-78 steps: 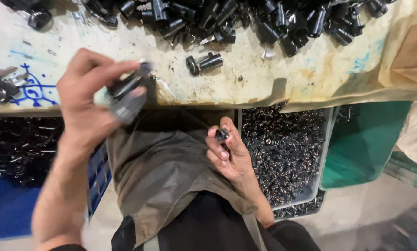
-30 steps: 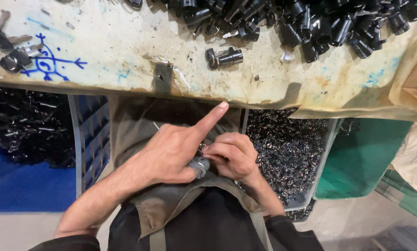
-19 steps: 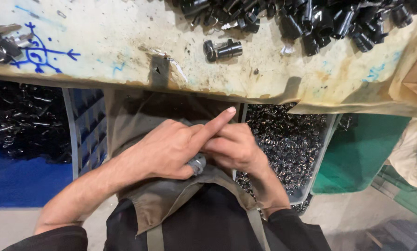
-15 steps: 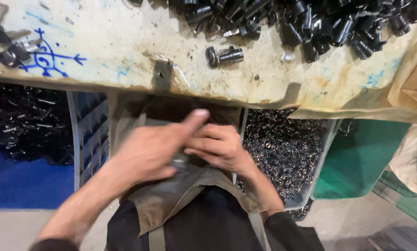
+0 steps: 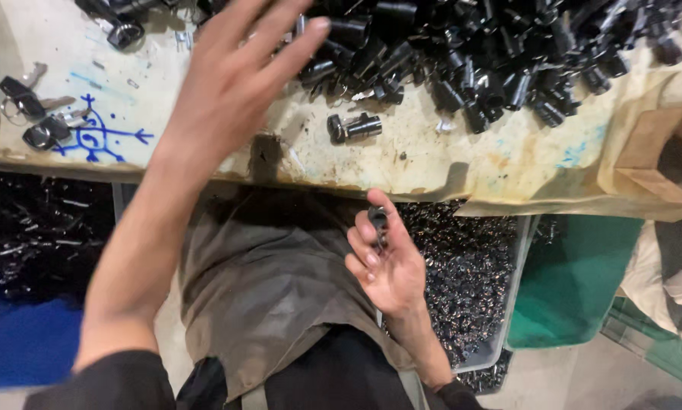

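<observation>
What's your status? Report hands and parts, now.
Left hand open, fingers spread, over the pile of black parts on the bench. Right hand low at the lap, pinching a small dark part. Nothing between hand and pile.

A blue arrow-like mark (image 5: 98, 137) is drawn on my stained desk (image 5: 447, 163), and beside it at the left edge lie a few keys (image 5: 29, 106). Under the desk on my left a blue bin (image 5: 22, 342) holds dark metal pieces. A clear tray (image 5: 508, 304) of small dark parts stands by my right leg, a green bin (image 5: 569, 281) just beyond it. A brownish apron (image 5: 257, 296) covers my lap.
</observation>
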### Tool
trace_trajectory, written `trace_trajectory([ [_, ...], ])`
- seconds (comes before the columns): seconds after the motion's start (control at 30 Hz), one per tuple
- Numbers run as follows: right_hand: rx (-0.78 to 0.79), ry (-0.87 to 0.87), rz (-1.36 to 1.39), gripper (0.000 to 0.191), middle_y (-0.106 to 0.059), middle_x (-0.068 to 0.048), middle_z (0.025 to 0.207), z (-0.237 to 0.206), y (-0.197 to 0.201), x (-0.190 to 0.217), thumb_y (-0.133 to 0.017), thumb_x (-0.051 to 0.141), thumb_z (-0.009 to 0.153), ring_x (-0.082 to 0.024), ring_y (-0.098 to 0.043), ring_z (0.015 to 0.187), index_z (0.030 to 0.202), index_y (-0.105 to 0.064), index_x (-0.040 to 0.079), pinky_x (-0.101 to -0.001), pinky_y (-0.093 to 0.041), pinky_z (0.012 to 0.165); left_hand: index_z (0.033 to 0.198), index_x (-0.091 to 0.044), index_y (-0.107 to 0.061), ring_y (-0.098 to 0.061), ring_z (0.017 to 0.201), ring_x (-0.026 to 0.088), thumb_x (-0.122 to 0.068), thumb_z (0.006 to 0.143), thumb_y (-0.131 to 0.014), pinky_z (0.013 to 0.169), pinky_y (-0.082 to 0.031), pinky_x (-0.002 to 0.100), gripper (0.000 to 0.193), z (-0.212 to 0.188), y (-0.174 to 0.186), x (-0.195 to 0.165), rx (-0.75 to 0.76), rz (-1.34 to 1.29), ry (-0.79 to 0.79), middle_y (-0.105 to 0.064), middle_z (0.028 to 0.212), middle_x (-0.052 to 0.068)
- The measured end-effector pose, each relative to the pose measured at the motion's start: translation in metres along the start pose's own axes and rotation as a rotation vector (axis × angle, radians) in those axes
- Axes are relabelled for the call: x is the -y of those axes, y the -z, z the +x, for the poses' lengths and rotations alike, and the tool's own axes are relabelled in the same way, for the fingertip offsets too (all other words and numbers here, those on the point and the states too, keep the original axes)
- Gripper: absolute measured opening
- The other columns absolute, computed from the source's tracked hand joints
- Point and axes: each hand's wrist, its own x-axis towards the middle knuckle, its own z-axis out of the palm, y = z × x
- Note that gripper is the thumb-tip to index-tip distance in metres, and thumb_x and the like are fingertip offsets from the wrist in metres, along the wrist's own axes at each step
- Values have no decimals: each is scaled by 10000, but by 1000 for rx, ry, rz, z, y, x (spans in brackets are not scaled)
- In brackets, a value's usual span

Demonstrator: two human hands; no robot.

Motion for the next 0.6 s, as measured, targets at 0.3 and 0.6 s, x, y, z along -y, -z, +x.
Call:
trace_trajectory([
  [0.3,-71,166,68,350,-600,-72,1255,-12,18,-7,-598,101,1048,-106,-510,819,1391,-566,161,-241,-409,651,1353,-111,-586,-574,1127,175,-321,880,-646,1063,-478,345,522,13,-7,-6,-150,-1111,146,-601,1174,18],
  [0.6,-83,299,-345,168,-620,-160,1083,0,10,-2,-668,195,1091,-130,-567,764,1167,-621,53,-223,-493,591,1259,-75,-642,-584,563,161,-86,903,-777,577,-455,297,381,-65,2,-138,248,-1009,776,-620,684,85],
])
